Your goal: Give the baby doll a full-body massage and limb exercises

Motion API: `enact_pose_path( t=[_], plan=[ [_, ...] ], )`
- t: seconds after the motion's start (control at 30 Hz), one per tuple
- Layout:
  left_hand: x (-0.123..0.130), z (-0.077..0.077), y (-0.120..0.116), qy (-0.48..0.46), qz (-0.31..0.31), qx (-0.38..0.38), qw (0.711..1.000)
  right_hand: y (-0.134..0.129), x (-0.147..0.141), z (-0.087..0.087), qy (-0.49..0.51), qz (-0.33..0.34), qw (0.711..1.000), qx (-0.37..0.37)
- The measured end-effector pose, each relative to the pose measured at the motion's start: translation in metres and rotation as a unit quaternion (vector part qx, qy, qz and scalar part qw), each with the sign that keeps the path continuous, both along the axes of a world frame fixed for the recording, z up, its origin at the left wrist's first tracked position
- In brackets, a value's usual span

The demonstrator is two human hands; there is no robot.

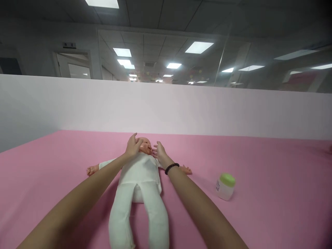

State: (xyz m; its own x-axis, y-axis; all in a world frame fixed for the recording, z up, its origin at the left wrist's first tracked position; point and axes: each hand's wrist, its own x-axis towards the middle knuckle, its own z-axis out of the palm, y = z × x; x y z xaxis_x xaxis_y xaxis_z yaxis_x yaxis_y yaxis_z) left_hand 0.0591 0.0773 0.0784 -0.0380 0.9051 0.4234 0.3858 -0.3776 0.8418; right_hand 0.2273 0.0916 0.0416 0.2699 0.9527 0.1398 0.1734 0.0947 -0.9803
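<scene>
A baby doll [141,173] with a white cloth body lies on its back, legs toward me and arms spread out. Its head [145,146] is turned to the right. My left hand [132,147] lies against the left side of the head, thumb and fingers apart. Close to the face on the other side is my right hand [161,152], fingers spread and nothing in it; whether its fingertips touch the doll, I cannot tell. A black coiled band [172,168] circles my right wrist.
A jar [225,186] with a green lid stands to the right on the pink surface [272,180]. Behind the surface runs a low white partition [181,110], with glass panels and a door [74,65] beyond.
</scene>
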Motion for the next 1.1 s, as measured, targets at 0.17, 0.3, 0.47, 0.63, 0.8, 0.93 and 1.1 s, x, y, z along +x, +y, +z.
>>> enact_pose_path(
  t=[0.17, 0.3, 0.47, 0.63, 0.8, 0.93, 1.1],
  plan=[
    [0.000, -0.019, 0.029, -0.047, -0.011, -0.079, 0.996, 0.009, -0.025, 0.012, 0.185, -0.008, 0.982, -0.045],
    [-0.010, -0.035, 0.035, -0.128, -0.065, -0.142, 0.979, 0.007, -0.029, 0.010, 0.207, -0.007, 0.978, 0.036],
    [-0.013, -0.045, 0.030, -0.181, -0.085, -0.112, 0.973, 0.004, -0.029, -0.007, 0.140, -0.001, 0.980, 0.143],
    [-0.014, -0.050, 0.029, -0.177, -0.095, -0.101, 0.974, 0.004, -0.032, -0.019, 0.137, 0.008, 0.978, 0.159],
    [-0.015, -0.052, 0.027, -0.206, -0.098, -0.108, 0.968, 0.006, -0.029, -0.018, 0.170, 0.076, 0.973, 0.139],
    [-0.017, -0.047, 0.020, -0.223, -0.074, -0.086, 0.968, 0.003, -0.026, -0.014, 0.204, 0.154, 0.958, 0.134],
    [-0.022, -0.041, 0.014, -0.238, -0.094, -0.076, 0.964, -0.001, -0.025, -0.014, 0.203, 0.177, 0.954, 0.130]
  ],
)
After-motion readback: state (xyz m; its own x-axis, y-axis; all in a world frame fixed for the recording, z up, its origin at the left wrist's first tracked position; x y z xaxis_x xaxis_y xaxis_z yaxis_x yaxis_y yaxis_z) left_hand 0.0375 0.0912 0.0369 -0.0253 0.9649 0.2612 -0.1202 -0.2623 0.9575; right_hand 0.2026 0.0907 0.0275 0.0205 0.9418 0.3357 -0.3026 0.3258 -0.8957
